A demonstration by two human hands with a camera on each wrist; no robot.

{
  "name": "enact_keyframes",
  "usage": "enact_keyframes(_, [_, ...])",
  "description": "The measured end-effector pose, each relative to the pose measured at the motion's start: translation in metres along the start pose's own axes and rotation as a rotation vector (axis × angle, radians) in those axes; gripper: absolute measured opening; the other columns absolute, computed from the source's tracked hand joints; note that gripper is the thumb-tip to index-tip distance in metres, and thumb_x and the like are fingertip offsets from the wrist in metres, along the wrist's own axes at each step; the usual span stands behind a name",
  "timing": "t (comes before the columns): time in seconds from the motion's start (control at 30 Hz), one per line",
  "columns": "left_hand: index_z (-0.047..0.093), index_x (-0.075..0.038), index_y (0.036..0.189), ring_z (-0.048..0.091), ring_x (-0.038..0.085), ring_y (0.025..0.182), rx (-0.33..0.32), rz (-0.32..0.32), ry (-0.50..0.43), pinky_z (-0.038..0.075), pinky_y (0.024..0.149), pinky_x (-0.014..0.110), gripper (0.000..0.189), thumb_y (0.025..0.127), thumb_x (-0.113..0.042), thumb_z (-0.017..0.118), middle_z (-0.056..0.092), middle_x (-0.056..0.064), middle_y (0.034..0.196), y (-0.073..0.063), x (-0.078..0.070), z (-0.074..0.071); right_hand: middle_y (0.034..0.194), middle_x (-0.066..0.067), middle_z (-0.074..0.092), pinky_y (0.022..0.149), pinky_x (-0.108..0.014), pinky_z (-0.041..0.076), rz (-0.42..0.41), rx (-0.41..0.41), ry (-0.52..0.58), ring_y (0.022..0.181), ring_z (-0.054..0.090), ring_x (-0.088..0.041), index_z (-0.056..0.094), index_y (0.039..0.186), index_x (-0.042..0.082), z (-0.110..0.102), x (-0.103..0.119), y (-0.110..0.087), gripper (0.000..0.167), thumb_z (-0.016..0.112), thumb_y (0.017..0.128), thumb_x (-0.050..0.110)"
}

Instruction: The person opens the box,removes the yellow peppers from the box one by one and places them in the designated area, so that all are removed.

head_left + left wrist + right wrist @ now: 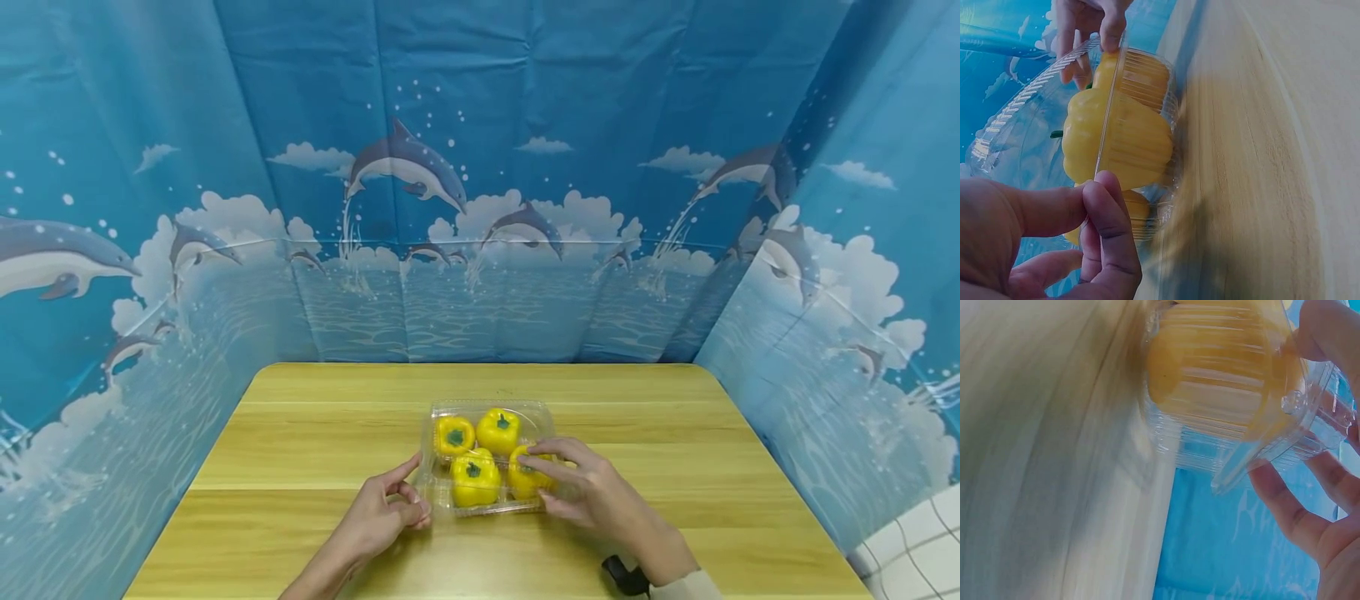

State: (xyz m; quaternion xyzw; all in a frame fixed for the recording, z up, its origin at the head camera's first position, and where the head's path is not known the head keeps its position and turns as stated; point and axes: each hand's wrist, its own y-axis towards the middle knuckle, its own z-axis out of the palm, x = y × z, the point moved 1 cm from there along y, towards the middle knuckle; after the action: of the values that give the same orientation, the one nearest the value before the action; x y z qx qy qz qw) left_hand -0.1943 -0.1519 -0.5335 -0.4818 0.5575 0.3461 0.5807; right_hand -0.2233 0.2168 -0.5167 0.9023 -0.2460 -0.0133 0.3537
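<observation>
Several yellow bell peppers (476, 478) with green stems sit in a clear plastic clamshell container (487, 507) on the table. At its front left corner, my left hand (384, 512) pinches the rim between thumb and fingertip; the left wrist view shows this grip (1094, 219) close up. My right hand (588, 483) holds the right side, its thumb at the front right rim and its fingers reaching over the right-hand pepper. In the right wrist view, the fingers (1285, 506) touch the clear edge. The ridged lid (1029, 97) arches up above the peppers in the left wrist view.
The wooden table (315, 425) has rounded far corners. A blue curtain printed with dolphins (480, 317) hangs behind it and along both sides. A black object (625, 575) is by my right wrist, near a light sleeve (686, 587).
</observation>
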Motion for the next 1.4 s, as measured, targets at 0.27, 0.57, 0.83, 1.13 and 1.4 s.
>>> enact_keyframes(0.27, [0.035, -0.001, 0.181, 0.080, 0.026, 0.090, 0.005, 0.017, 0.042, 0.073, 0.088, 0.031, 0.090, 0.103, 0.007, 0.078, 0.059, 0.011, 0.110, -0.003, -0.003, -0.006, 0.138, -0.016, 0.081, 0.108, -0.016, 0.064, -0.001, -0.129, 0.134, 0.121, 0.081, -0.031, 0.080, 0.146, 0.006, -0.020, -0.010, 0.003, 0.041, 0.082, 0.106, 0.004])
enact_keyframes(0.57, [0.035, 0.003, 0.180, 0.080, 0.024, 0.091, 0.023, 0.011, 0.046, 0.072, 0.086, 0.027, 0.091, 0.102, 0.004, 0.081, 0.062, 0.011, 0.110, -0.004, -0.002, -0.003, 0.140, -0.016, 0.083, 0.115, -0.015, 0.060, 0.051, -0.230, 0.137, 0.123, 0.084, -0.029, 0.078, 0.147, 0.002, -0.028, -0.016, 0.005, 0.041, 0.082, 0.112, 0.023])
enact_keyframes(0.83, [0.035, 0.005, 0.179, 0.080, 0.025, 0.092, 0.005, -0.010, 0.060, 0.073, 0.085, 0.032, 0.088, 0.104, 0.001, 0.081, 0.063, 0.011, 0.110, -0.003, 0.000, -0.002, 0.154, -0.013, 0.077, 0.108, -0.015, 0.063, 0.301, -0.229, 0.085, 0.132, 0.077, -0.025, 0.066, 0.164, 0.007, -0.025, -0.015, 0.009, 0.073, 0.089, 0.096, -0.008])
enact_keyframes(1.13, [0.033, 0.005, 0.179, 0.082, 0.027, 0.093, 0.014, -0.001, 0.071, 0.073, 0.084, 0.032, 0.090, 0.104, -0.002, 0.083, 0.064, 0.011, 0.110, -0.006, 0.001, 0.000, 0.175, -0.021, 0.057, 0.112, -0.051, 0.068, 0.470, -0.169, 0.148, 0.147, 0.069, -0.039, 0.033, 0.184, 0.009, -0.016, -0.020, 0.017, 0.079, 0.068, 0.114, -0.002])
enact_keyframes(1.4, [0.036, 0.003, 0.179, 0.080, 0.025, 0.091, -0.026, 0.008, 0.105, 0.070, 0.078, 0.028, 0.092, 0.102, -0.004, 0.086, 0.069, 0.015, 0.119, -0.008, 0.003, 0.003, 0.179, -0.027, 0.048, 0.119, -0.069, 0.059, 0.598, -0.045, 0.249, 0.156, 0.061, -0.052, 0.022, 0.186, 0.004, -0.007, -0.029, 0.013, 0.069, 0.053, 0.124, 0.010])
